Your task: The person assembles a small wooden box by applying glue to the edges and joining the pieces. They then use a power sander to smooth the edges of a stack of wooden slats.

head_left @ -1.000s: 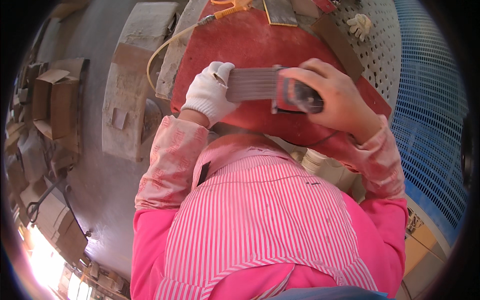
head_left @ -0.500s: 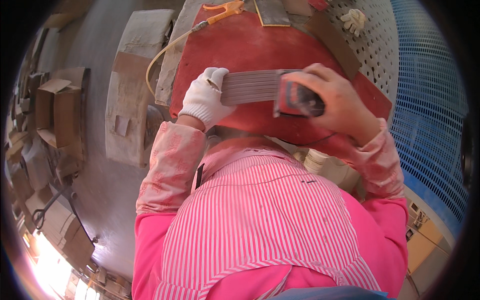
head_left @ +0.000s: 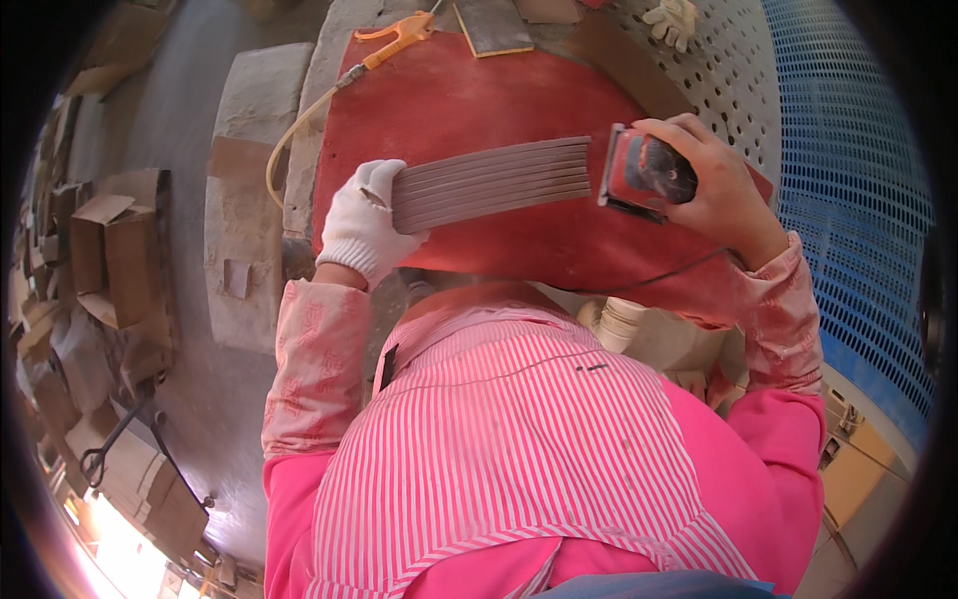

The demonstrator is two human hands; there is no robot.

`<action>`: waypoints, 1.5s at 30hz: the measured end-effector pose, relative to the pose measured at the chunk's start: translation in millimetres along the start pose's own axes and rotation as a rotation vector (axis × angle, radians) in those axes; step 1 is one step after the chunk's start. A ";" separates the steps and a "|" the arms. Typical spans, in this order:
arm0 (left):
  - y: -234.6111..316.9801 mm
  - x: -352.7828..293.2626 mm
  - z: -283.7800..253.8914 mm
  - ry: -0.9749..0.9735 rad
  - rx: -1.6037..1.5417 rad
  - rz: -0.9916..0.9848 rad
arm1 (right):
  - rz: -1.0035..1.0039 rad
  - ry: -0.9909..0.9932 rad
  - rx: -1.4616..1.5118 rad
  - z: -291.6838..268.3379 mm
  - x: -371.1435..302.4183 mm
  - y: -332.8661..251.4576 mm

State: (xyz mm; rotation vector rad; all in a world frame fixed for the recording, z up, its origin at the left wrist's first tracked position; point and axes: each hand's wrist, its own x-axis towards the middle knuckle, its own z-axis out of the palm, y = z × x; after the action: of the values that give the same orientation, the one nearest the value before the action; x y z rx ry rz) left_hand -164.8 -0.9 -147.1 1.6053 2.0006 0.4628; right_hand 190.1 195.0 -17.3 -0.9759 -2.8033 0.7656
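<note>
My left hand (head_left: 367,215), in a white knitted glove, grips the left end of a grooved grey-brown strip panel (head_left: 494,182). The panel lies across a red-covered work surface (head_left: 479,95), its ribs running lengthwise. Bare, my right hand (head_left: 714,180) is wrapped round a red and black electric sander (head_left: 647,172). The sander is just off the panel's right end, with a small gap between them and its flat pad turned toward the panel. A dark cord (head_left: 664,272) trails from near my right wrist along the near edge of the red surface.
An orange air blow gun (head_left: 399,38) with a pale hose lies at the far left of the red surface. Beyond it are a dark flat piece (head_left: 494,25) and a loose glove (head_left: 672,22). A blue perforated panel (head_left: 848,200) stands at right; cardboard boxes (head_left: 130,250) sit at left.
The sander has come off the panel and moved right, exposing the panel's right end. My left hand and the panel have shifted left and slightly nearer in the view, which has shifted too.
</note>
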 end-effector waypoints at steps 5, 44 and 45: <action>19.4 11.2 0.0 0.036 0.282 0.181 | 0.036 0.088 0.048 -10.4 -25.6 4.3; 63.7 30.0 10.0 -0.082 0.356 0.017 | 0.452 0.279 1.015 79.8 -55.0 101.7; 62.6 30.5 9.9 -0.081 0.370 0.034 | 0.442 0.258 0.947 62.3 -60.8 91.9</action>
State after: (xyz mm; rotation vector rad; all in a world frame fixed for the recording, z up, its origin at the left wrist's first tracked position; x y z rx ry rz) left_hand -114.2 42.9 -125.3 1.8434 2.0872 0.0354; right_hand 275.9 193.5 -110.4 -1.3136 -1.6473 1.6328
